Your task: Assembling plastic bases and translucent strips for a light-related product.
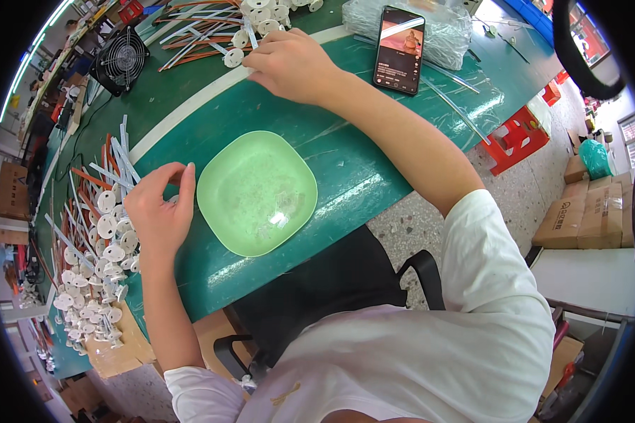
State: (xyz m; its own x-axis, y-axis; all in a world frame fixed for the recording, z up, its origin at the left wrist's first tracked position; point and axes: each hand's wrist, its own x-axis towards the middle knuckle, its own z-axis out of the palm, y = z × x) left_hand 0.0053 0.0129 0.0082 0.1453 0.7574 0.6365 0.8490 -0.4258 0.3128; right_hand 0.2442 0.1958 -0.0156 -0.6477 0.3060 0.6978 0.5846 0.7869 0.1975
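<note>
My left hand (161,208) hovers or rests beside a pile of strips with white discs (106,247). Its fingers curl loosely, with a gap inside the curve of the thumb; nothing shows in it. Farther off, my right hand (293,65) reaches to the strips (197,32) at the back of the table. Its fingertips are drawn together against a white disc (233,58) and the end of a pale strip. What lies between them is hidden. Between my two arms sits a light green bowl (257,190), rounded and square, with only smudges or glints inside.
A phone (400,49) with a lit screen leans against a clear plastic bag (448,32). A black fan (120,60) stands at the back left. Pale rods (455,109) jut near the right edge. A black chair (331,282) and red stool (518,137) flank the green table (360,169).
</note>
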